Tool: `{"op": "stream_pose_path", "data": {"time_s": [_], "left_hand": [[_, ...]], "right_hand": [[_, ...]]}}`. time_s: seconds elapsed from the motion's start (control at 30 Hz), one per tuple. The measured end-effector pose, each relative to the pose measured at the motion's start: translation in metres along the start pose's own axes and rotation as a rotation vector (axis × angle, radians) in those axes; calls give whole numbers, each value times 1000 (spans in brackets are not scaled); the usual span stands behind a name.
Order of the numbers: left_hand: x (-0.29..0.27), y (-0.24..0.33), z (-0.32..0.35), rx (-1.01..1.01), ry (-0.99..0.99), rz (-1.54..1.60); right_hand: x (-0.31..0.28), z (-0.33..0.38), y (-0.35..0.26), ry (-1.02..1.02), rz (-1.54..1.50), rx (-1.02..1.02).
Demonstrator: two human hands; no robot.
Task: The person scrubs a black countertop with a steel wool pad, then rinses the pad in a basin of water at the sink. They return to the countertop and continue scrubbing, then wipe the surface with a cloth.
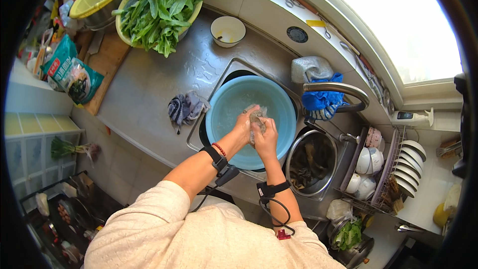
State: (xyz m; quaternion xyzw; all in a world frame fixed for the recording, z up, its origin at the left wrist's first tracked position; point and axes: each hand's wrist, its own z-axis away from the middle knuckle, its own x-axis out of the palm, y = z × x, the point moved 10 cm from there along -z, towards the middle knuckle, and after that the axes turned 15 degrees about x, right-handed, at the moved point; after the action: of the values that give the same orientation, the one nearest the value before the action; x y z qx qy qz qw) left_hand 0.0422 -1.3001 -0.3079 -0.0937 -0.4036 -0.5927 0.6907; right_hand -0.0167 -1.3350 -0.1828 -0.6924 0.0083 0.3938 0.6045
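Note:
A light blue basin (224,100) sits over the sink and has water in it. Above that water, my left hand (244,122) and my right hand (265,137) come together, fingers closed around a wet greyish bundle (257,117). What the bundle is cannot be made out, as my fingers cover much of it. Left of the basin lies a crumpled grey striped cloth (187,109) on the steel counter. A curved faucet (338,87) reaches in from the right, with a blue cloth (321,98) beside it.
A metal pot (332,169) with dark contents stands right of the basin. Beyond it is a rack with bowls (369,160) and plates (409,168). A white bowl (228,32) and a container of leafy greens (160,12) are at the back. A cutting board (108,58) lies left.

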Motion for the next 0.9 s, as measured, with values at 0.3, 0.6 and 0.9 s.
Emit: {"op": "stream_pose_path", "data": {"time_s": [0.3, 0.6, 0.9], "left_hand": [[1, 26, 13, 352, 17, -551], [-7, 47, 12, 421, -207, -953], [-29, 80, 6, 566, -116, -1718]], "right_hand": [[18, -21, 91, -88, -867, 776], [-28, -77, 144, 180, -322, 611], [-28, -67, 144, 189, 106, 469]]}}
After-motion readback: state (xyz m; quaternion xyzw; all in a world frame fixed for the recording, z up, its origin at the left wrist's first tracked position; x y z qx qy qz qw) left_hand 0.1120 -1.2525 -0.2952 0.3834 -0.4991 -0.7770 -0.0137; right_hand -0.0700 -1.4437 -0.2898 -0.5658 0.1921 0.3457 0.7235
